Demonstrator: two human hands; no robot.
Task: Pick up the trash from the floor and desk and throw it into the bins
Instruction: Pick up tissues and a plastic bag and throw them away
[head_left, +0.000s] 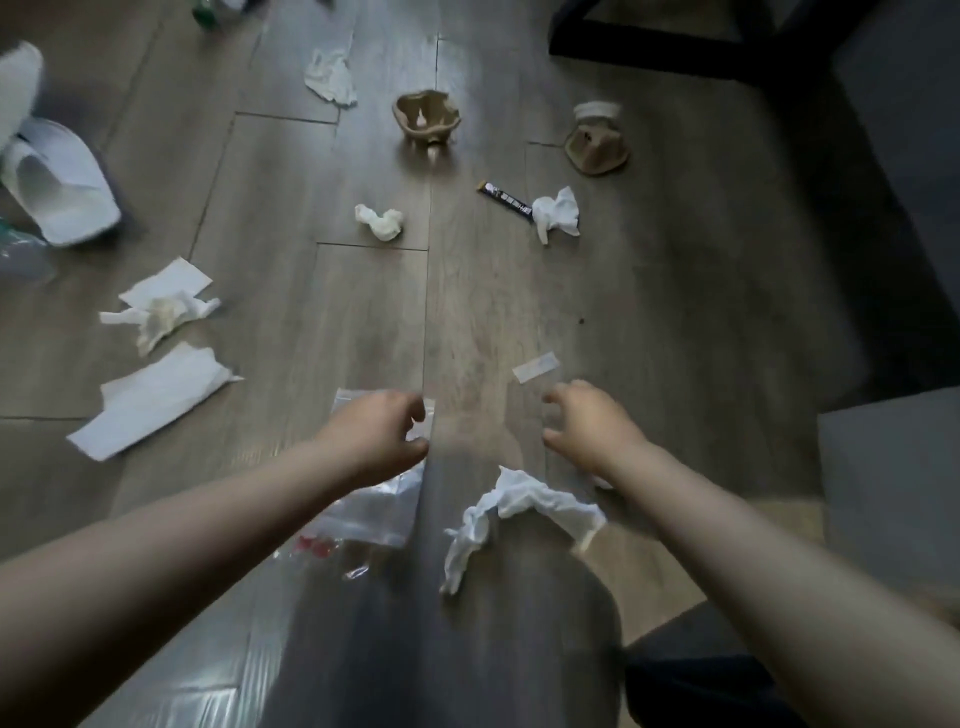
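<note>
Nearest tissue (519, 506): crumpled white paper on the floor (467, 322), to the right of the plastic bag (374, 514). It looks very light and soft, so a pinch on any raised fold should lift it.
Plastic bag: clear, lying flat, partly under the left hand (382, 434). It is thin and probably slippery, so an edge or corner is the best hold.
Left hand: fingers curled over the top edge of the bag. I cannot tell if they already pinch it.
Right hand (587, 421): fingers loosely bent, holding nothing, near the paper slip (535, 366).
Paper slip: one, flat on the floor. It likely needs a fingertip under its edge.
White paper: six pieces, namely the nearest tissue, flat sheet (150, 400), folded heap (161, 306), small wad (382, 221), right wad (558, 213), far wad (332, 78).
Paper cups: two, brown and crushed, left cup (426, 117) and right cup (597, 137). Both look stiff enough to grip by the rim.
Sachet (506, 200): one, dark and narrow.
Bins: not in view.
</note>
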